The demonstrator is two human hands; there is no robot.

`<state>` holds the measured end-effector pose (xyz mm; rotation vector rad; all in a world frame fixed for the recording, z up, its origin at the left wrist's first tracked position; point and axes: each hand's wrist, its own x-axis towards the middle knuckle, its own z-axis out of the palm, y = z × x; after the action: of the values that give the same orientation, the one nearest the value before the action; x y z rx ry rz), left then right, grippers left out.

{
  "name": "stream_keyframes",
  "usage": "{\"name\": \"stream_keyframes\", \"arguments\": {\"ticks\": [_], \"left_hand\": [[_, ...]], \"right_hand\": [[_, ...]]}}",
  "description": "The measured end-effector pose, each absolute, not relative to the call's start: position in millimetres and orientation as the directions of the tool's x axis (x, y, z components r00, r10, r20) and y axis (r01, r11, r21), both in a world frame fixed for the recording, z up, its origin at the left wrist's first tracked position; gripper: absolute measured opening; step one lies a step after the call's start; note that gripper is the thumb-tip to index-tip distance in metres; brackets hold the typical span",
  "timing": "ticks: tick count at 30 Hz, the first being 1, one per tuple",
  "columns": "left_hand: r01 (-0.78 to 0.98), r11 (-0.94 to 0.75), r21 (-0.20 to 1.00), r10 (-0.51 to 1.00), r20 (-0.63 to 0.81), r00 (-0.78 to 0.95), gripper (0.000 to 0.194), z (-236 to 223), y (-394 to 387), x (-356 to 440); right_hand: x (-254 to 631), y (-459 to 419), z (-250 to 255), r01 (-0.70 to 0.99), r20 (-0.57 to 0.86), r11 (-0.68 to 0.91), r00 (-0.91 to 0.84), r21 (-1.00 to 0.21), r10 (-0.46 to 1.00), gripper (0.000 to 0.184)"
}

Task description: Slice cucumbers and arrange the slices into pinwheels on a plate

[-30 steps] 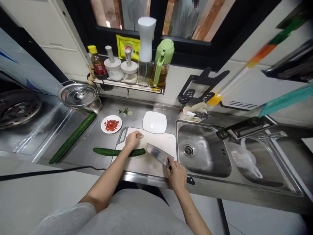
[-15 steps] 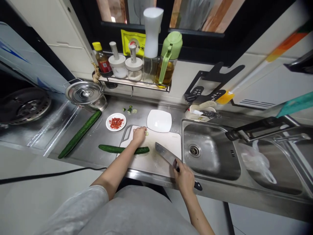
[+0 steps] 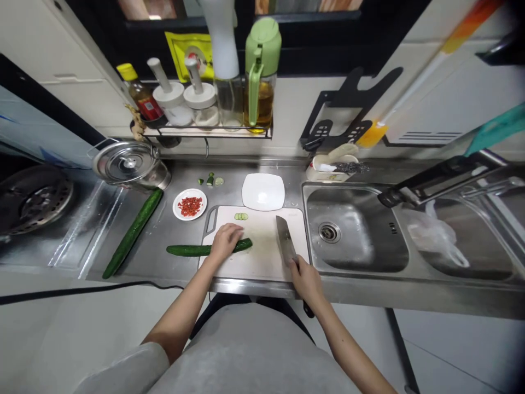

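My left hand (image 3: 225, 241) is over a cut cucumber (image 3: 188, 250), its fingers bent and slightly apart; I cannot tell whether they touch it. The cucumber lies crosswise, its right end on the white cutting board (image 3: 262, 268) and its left end past the board's edge. A few thin cucumber slices (image 3: 241, 216) overlap near the board's far edge. My right hand (image 3: 307, 279) is closed around the handle of a kitchen knife (image 3: 286, 241). The blade points away from me above the right part of the board, apart from the cucumber.
A white square plate (image 3: 263, 191) stands behind the board. Left of it are cucumber scraps (image 3: 210, 179) and a small plate of chopped red pepper (image 3: 190, 204). A whole cucumber (image 3: 133, 232) lies near a lidded pot (image 3: 131, 164). The sink (image 3: 356, 235) borders the board on the right.
My left hand has moved back from the slices toward me, over the cucumber, uncovering the slices. The knife has turned to point more directly away from me. The camera view has shifted.
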<state>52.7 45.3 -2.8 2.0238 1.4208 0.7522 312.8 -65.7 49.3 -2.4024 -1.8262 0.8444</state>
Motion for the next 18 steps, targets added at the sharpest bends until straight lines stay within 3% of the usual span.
{"name": "stream_keyframes", "arguments": {"ticks": [10, 18], "left_hand": [[0.591, -0.410, 0.695, 0.895, 0.180, 0.408, 0.020, -11.0, 10.8, 52.5], [0.599, -0.538, 0.593, 0.822, 0.212, 0.528, 0.026, -10.4, 5.1, 49.1]], "right_hand": [[280.3, -56.5, 70.7, 0.936, -0.503, -0.216, 0.051, -0.276, 0.863, 0.028], [260.3, -64.6, 79.8, 0.976, -0.552, -0.064, -0.064, -0.209, 0.831, 0.030]]}}
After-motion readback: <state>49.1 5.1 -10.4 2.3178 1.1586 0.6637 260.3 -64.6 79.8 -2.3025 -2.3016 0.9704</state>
